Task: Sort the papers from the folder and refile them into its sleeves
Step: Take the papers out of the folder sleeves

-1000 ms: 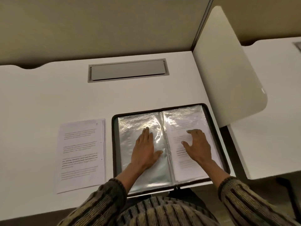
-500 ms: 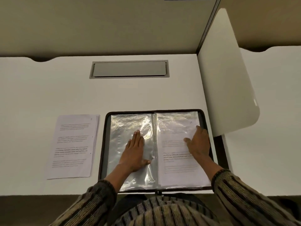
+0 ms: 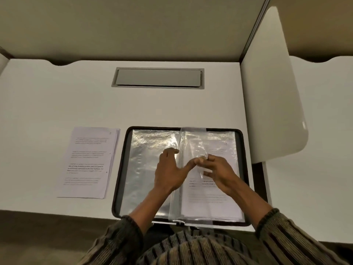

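Judging from how things lie, the refiling is at an early stage. The folder [image 3: 123, 169] lies open at the near edge of the desk [image 3: 57, 96], and its right-hand page already holds a printed sheet [image 3: 210, 203] behind plastic. The left-hand page shows only shiny, empty plastic. A stack of papers [image 3: 87, 163] lies just left of the folder, squared but slightly fanned, and most of the work seems to be waiting there. How many sleeves are already filled under the top pages cannot be told from this view.

The step in hand looks like turning or opening a sleeve. The right hand [image 3: 219, 171] hangs over the folder's right page, near the spine. Its thumb and first fingers pinch a clear sleeve [image 3: 193, 142], which is crumpled at the grip and lifted off the sheet below. The left hand [image 3: 168, 173] rests on the folder's left page with its fingers fairly straight and pointing away from the person. Its thumb is spread wide towards the spine. That thumb may be touching the lifted plastic, but glare blurs the contact.

Beyond the folder a grey cable hatch [image 3: 158, 77] is set in the desk. A white divider panel [image 3: 271, 92] stands to the folder's right.
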`<state>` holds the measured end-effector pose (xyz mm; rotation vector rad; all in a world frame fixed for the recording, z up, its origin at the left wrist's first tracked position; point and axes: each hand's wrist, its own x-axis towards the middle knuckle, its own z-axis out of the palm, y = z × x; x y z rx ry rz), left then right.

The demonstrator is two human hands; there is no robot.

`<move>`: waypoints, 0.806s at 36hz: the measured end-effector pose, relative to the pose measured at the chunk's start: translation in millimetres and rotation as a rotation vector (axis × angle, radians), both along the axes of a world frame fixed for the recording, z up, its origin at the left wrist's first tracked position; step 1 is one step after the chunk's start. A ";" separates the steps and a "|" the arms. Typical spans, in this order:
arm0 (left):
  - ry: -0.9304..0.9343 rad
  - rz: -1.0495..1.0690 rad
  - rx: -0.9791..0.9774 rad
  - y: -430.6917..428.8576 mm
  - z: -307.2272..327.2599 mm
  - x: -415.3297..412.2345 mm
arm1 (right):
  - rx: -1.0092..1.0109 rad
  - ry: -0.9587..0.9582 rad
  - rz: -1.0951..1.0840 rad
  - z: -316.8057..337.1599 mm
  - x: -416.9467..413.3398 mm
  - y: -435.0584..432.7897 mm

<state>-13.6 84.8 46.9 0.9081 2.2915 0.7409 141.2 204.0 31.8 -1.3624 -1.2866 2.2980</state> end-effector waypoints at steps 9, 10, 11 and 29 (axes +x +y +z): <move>-0.174 0.016 -0.112 11.6 41.4 -7.1 | -0.119 0.277 0.135 21.9 -29.9 -21.3; -0.146 0.013 -0.125 10.1 40.9 -14.4 | -0.053 0.236 0.152 19.2 -29.7 -20.4; -0.097 0.009 -0.119 7.9 38.2 -22.2 | 0.004 0.197 0.162 17.7 -28.6 -19.4; 0.110 0.308 -0.359 -62.4 -40.2 -141.6 | 0.898 -0.950 0.200 -66.3 84.9 -2.4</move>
